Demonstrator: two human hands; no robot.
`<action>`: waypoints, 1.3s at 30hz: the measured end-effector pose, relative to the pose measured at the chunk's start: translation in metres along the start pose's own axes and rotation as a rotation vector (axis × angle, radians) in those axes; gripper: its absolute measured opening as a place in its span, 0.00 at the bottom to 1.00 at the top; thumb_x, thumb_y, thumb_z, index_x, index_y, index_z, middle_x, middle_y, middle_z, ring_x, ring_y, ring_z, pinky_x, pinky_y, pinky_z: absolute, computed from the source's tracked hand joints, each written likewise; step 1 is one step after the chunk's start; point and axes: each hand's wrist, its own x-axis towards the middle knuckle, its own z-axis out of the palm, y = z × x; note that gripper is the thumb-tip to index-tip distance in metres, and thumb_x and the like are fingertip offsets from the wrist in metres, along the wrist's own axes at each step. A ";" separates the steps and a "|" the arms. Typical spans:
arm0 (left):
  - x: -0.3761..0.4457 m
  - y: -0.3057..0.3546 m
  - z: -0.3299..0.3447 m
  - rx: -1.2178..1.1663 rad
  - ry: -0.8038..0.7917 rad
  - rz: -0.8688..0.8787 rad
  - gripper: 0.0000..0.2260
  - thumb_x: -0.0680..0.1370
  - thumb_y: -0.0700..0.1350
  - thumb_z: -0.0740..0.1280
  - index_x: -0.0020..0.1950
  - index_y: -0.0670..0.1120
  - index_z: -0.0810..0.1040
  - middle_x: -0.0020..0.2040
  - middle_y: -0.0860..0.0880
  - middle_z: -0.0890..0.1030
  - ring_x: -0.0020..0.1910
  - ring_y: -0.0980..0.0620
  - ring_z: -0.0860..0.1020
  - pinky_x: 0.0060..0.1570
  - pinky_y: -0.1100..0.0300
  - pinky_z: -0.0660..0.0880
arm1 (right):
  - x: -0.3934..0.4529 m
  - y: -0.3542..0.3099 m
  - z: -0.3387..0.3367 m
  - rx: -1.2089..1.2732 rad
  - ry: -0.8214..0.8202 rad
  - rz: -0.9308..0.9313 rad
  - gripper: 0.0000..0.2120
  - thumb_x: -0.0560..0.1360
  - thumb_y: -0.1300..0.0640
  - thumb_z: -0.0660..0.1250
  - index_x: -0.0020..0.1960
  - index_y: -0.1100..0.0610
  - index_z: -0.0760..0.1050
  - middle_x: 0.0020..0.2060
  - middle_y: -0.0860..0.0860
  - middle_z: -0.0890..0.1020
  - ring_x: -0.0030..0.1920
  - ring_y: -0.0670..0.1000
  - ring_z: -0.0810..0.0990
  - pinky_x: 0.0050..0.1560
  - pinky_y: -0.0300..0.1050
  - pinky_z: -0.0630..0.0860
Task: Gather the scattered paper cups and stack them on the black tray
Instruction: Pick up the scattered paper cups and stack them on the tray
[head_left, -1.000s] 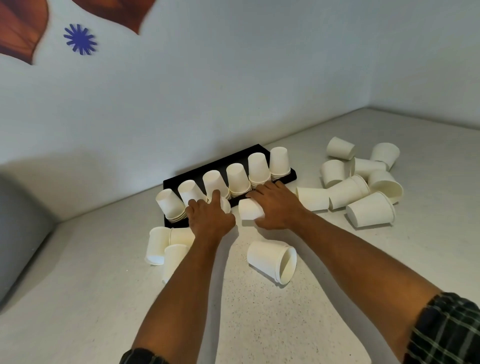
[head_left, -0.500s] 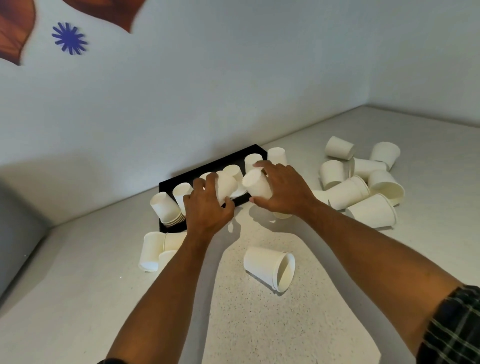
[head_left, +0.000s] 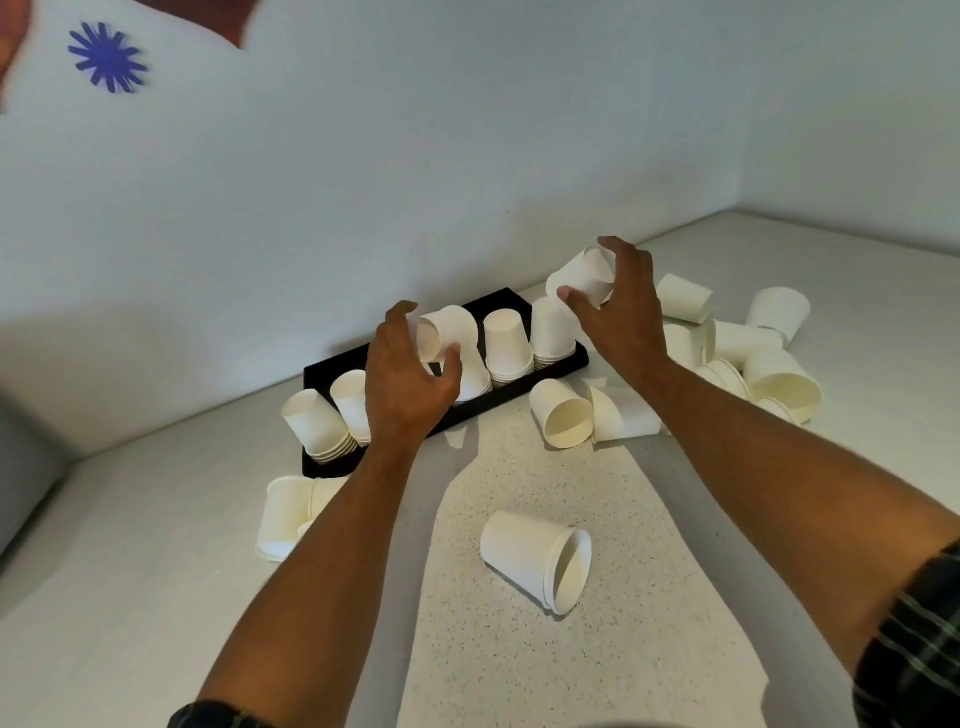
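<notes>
Moved: both hands lifted off the desk, each raising one cup above the black tray (head_left: 561, 364).
Left hand (head_left: 405, 384): grips a tilted cup (head_left: 449, 332).
Right hand (head_left: 621, 317): grips another cup (head_left: 582, 278) (higher, over the tray's right end).
Meaning: likely two more stacked soon.

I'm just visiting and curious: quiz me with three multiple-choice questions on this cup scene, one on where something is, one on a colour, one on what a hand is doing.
1. Where does the lone cup nearest the camera lie?
A. On the tray
B. On its side on the counter
C. In the left hand

2. What colour is the tray?
A. Black
B. White
C. Blue

3. What is the right hand doing?
A. Lying flat on the counter
B. Pressing on the tray
C. Holding a cup in the air

Answers:
1. B, it lies tipped over on the speckled counter, its mouth towards the right.
2. A, the tray is dark under the white stacks.
3. C, its fingers curl round a raised cup above the tray's right end.
</notes>
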 end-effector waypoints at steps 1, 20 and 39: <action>0.003 0.001 0.001 -0.014 0.003 -0.013 0.29 0.73 0.53 0.73 0.70 0.46 0.67 0.61 0.47 0.77 0.58 0.48 0.76 0.56 0.48 0.77 | 0.004 0.003 0.002 -0.004 -0.002 0.012 0.32 0.72 0.49 0.75 0.72 0.51 0.66 0.65 0.52 0.70 0.62 0.50 0.73 0.55 0.38 0.69; 0.037 0.012 0.064 0.185 -0.199 0.117 0.21 0.82 0.48 0.63 0.75 0.49 0.70 0.69 0.40 0.70 0.66 0.41 0.70 0.59 0.49 0.74 | 0.028 0.035 0.037 -0.280 -0.529 0.095 0.21 0.81 0.50 0.63 0.71 0.56 0.71 0.69 0.57 0.70 0.67 0.57 0.72 0.68 0.52 0.68; -0.014 0.104 0.103 0.341 -0.725 0.536 0.29 0.72 0.70 0.64 0.63 0.51 0.77 0.58 0.49 0.78 0.57 0.47 0.74 0.56 0.51 0.71 | 0.009 0.052 -0.106 -0.639 -0.861 -0.194 0.15 0.68 0.46 0.73 0.54 0.41 0.78 0.45 0.38 0.79 0.44 0.42 0.77 0.44 0.40 0.74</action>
